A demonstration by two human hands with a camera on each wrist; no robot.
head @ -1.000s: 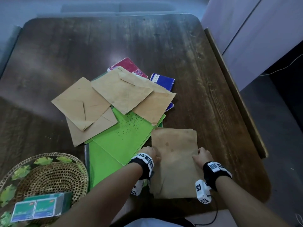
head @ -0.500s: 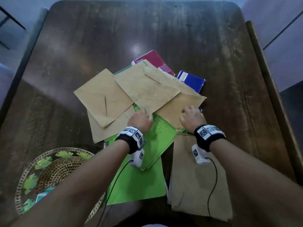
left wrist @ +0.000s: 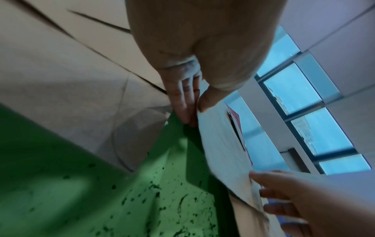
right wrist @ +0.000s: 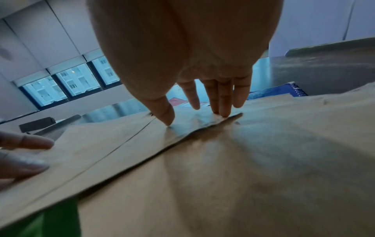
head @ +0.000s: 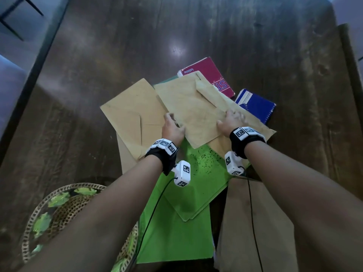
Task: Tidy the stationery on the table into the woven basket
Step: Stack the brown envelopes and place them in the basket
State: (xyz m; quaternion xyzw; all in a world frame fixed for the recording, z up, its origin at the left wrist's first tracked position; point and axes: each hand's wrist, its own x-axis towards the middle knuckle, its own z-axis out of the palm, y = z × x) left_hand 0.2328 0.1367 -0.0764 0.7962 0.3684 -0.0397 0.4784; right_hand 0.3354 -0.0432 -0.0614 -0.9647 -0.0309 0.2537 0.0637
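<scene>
A pile of stationery lies mid-table. Its top piece is a brown envelope [head: 192, 114]. My left hand [head: 172, 122] pinches that envelope's left edge, with its fingers [left wrist: 182, 102] slipped under and its thumb on top. My right hand [head: 231, 118] presses straight fingertips [right wrist: 223, 110] on the envelope's right edge. Another brown envelope [head: 131, 118] lies to the left, with green folders [head: 188, 193] underneath. A red notebook [head: 208, 73] and a blue spiral notebook [head: 255, 105] stick out behind. The woven basket [head: 64, 195] sits at the near left, partly hidden by my left forearm.
A stack of brown envelopes [head: 253, 232] lies at the near right under my right forearm. The dark wooden table [head: 196, 26] stretches beyond the pile. A raised wooden rail [head: 349, 65] runs along its right side. Cables hang from both wrist cameras.
Both hands left the near brown stack and reached forward to the top envelope of the pile. The left hand now pinches its edge, and the right hand's fingertips press on it.
</scene>
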